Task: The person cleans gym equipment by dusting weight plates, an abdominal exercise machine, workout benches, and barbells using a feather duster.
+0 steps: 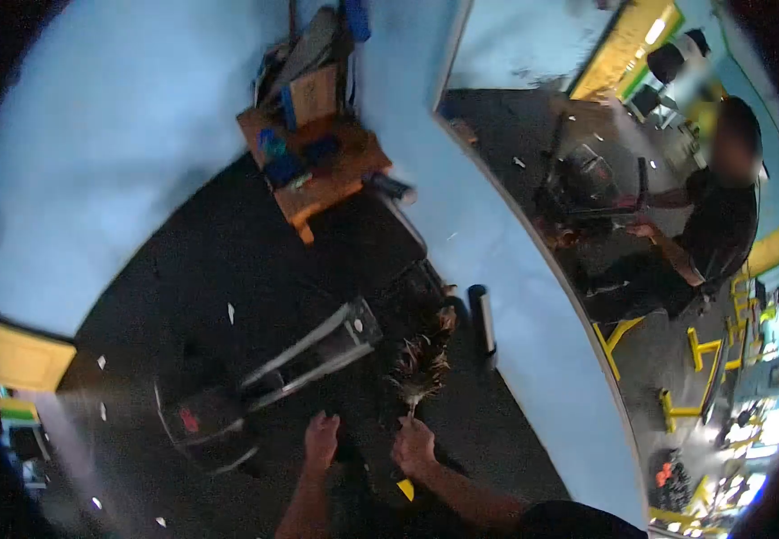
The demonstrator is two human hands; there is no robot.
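Grey metal machine frame point(313, 346), angular bars, just above the grip. Brown feather duster point(422, 364), bristly plume rising from right hand point(413, 446), fist closed round its thin handle. Left hand point(321, 440) alongside, curled, grip unclear.

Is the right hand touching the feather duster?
Touching: the head view shows the right hand closed around the handle of the feather duster.

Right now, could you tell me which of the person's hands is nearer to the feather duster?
The right. The right hand grips the handle just below the feather duster plumes. The left hand sits apart to the left, near the dark metal-framed machine, not touching the duster.
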